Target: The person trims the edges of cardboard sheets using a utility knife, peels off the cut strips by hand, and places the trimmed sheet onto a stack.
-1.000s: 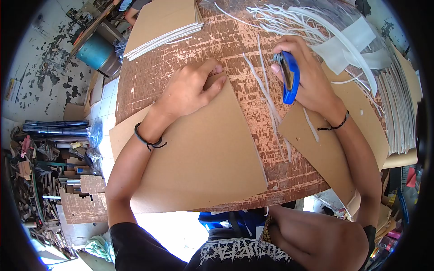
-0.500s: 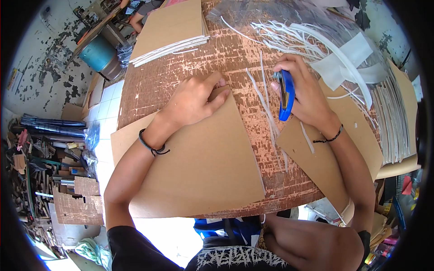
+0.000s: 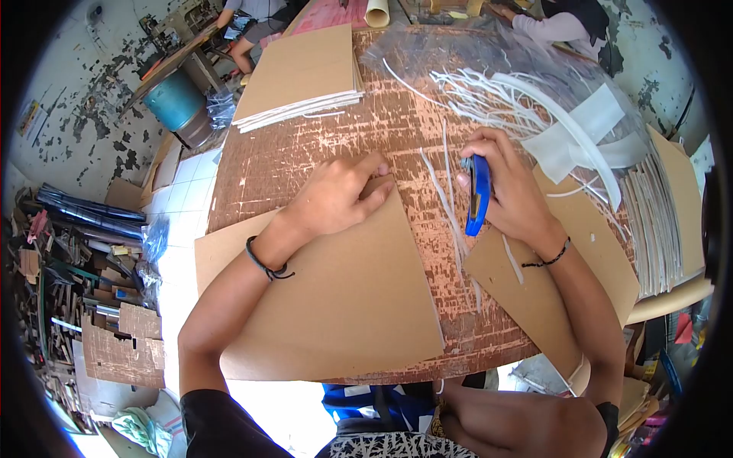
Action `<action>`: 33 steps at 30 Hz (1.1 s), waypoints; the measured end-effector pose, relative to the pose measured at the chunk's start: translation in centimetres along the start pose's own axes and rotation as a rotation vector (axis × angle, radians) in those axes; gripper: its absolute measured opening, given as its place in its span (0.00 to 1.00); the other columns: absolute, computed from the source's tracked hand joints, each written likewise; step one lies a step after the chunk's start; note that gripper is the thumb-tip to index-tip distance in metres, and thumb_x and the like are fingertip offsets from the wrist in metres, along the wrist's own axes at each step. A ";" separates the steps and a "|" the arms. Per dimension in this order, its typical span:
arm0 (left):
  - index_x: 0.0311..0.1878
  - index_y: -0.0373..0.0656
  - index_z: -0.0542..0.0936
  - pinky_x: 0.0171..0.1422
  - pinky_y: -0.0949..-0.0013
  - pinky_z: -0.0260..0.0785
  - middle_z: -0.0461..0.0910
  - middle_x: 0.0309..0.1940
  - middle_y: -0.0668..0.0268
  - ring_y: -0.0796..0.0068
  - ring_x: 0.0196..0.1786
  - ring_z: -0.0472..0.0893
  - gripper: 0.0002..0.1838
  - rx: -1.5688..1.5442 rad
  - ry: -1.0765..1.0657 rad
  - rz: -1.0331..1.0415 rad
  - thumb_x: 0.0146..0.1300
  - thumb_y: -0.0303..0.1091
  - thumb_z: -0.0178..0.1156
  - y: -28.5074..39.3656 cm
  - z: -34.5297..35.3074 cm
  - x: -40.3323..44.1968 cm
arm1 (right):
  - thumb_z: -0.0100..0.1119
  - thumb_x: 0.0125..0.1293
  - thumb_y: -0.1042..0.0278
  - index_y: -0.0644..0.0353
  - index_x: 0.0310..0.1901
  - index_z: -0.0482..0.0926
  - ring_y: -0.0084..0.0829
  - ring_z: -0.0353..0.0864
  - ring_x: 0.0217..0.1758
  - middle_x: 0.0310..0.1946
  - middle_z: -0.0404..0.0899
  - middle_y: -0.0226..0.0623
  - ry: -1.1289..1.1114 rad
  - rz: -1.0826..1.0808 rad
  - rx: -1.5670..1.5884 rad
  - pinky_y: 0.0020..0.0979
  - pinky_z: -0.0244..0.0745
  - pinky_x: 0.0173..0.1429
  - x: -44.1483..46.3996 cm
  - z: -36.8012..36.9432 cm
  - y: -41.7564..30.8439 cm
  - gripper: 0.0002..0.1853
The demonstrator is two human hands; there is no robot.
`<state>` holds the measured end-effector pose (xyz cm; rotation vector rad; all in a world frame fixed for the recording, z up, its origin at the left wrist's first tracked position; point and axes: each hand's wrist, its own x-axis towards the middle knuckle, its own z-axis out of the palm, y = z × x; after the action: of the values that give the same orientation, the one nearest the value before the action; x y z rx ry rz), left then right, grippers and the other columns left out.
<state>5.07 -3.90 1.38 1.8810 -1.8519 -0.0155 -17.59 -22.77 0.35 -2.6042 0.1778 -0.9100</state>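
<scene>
A person's two bare hands are over a worn brown worktop (image 3: pixel 305 164) with pale scratches across its surface. The left hand (image 3: pixel 336 195) rests palm down at the far corner of a large tan cardboard sheet (image 3: pixel 343 298), its fingers loosely curled and its thumb and forefinger a little apart, with no tool in it. The right hand (image 3: pixel 508 191) is closed around a blue handheld tool (image 3: pixel 478 200) that looks like a stapler, held on edge, with a metal part showing at its far end. The tool is to the right of the large sheet, apart from it. Between the sheet and the tool, thin whitish strips (image 3: pixel 441 195) lie lengthwise on the worktop. Under the right forearm is another tan cardboard piece (image 3: pixel 527 294), with one narrow strip on it. At the far left of the worktop sits a stack of cardboard (image 3: pixel 298 69) with white edges. At the far right, a tangle of white strips (image 3: pixel 492 98) lies on clear plastic (image 3: pixel 412 49), with broad white pieces (image 3: pixel 588 126) beside it. Along the right edge is a tight row of boards (image 3: pixel 650 221). Beyond the worktop, parts of two other people show, one at far left (image 3: pixel 256 11) and one at far right (image 3: pixel 561 29).
</scene>
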 end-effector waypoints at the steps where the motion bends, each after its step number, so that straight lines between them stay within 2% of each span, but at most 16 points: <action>1: 0.47 0.37 0.77 0.40 0.47 0.77 0.83 0.30 0.45 0.40 0.33 0.84 0.12 -0.004 0.020 0.025 0.69 0.36 0.62 -0.2 0.2 0.0 | 0.63 0.59 0.82 0.52 0.57 0.72 0.45 0.83 0.46 0.58 0.70 0.42 -0.014 0.011 0.001 0.39 0.82 0.45 0.1 -0.1 -0.1 0.24; 2: 0.47 0.37 0.77 0.40 0.47 0.77 0.83 0.30 0.45 0.40 0.33 0.84 0.12 -0.009 0.039 0.049 0.69 0.36 0.63 -0.5 0.5 0.0 | 0.63 0.59 0.82 0.53 0.57 0.73 0.46 0.82 0.50 0.59 0.69 0.42 -0.013 0.003 0.006 0.39 0.84 0.47 0.1 -0.2 -0.3 0.24; 5: 0.48 0.36 0.77 0.40 0.47 0.77 0.83 0.30 0.45 0.41 0.33 0.84 0.13 0.000 0.053 0.074 0.68 0.36 0.63 -0.9 0.7 -0.1 | 0.63 0.58 0.82 0.54 0.57 0.73 0.47 0.82 0.52 0.58 0.69 0.43 -0.024 0.010 0.024 0.38 0.85 0.48 0.2 -0.2 -0.4 0.24; 12: 0.48 0.37 0.78 0.39 0.46 0.77 0.83 0.29 0.46 0.41 0.32 0.84 0.12 0.002 0.074 0.097 0.68 0.35 0.63 -0.8 0.7 -0.1 | 0.65 0.58 0.81 0.55 0.56 0.73 0.48 0.81 0.52 0.58 0.69 0.42 -0.051 0.030 -0.025 0.41 0.84 0.51 0.2 -0.4 -0.7 0.24; 15: 0.46 0.37 0.77 0.43 0.46 0.79 0.85 0.31 0.46 0.43 0.35 0.85 0.14 0.005 0.015 0.028 0.69 0.39 0.62 -0.2 0.3 -0.1 | 0.65 0.59 0.80 0.55 0.56 0.73 0.48 0.82 0.52 0.58 0.69 0.42 -0.052 0.043 -0.013 0.41 0.83 0.51 0.2 -0.5 -0.8 0.24; 23: 0.47 0.37 0.78 0.41 0.47 0.78 0.83 0.30 0.45 0.42 0.34 0.85 0.13 -0.013 0.036 0.050 0.69 0.37 0.62 -0.7 0.6 -0.1 | 0.65 0.58 0.81 0.54 0.56 0.73 0.47 0.82 0.50 0.58 0.69 0.42 -0.035 0.046 0.005 0.42 0.82 0.49 0.2 -0.4 -0.8 0.24; 33: 0.49 0.37 0.78 0.41 0.47 0.78 0.83 0.30 0.45 0.41 0.34 0.84 0.13 0.002 0.050 0.068 0.68 0.36 0.63 -0.7 0.6 -0.2 | 0.67 0.70 0.63 0.53 0.58 0.72 0.48 0.80 0.48 0.57 0.69 0.46 0.072 -0.006 -0.032 0.44 0.78 0.49 0.2 0.2 -0.1 0.19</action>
<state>5.50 -3.97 0.57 1.8017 -1.8813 0.0559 -17.37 -22.70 0.35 -2.6046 0.2060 -1.0113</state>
